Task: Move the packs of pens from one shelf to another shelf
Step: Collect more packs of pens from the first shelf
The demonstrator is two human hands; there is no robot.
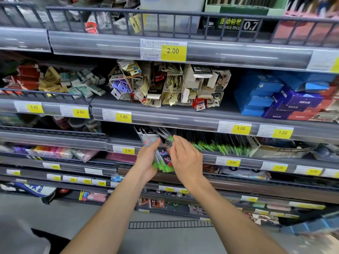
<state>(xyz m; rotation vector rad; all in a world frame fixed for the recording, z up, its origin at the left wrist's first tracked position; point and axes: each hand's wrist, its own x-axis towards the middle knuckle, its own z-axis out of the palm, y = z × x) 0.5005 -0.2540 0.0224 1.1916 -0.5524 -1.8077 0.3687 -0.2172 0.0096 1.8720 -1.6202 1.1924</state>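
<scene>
The left hand (146,158) is gripping a bundle of pen packs (161,158) with green ends, held before a grey shelf (207,154). The right hand (185,158) is pinching the bundle's top edge. More green-ended packs (220,145) are standing in a row on that shelf, just beside the hands.

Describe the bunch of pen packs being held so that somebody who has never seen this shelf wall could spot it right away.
Find the yellow 5.00 price tag on the rail near the middle of the shelf wall. Just right of it, the left hand grips a fanned bunch of pen packs while the right hand touches them. Unlike the green-ended packs on the shelf, this bunch is off the shelf and shows a pink cartoon pig.
</scene>
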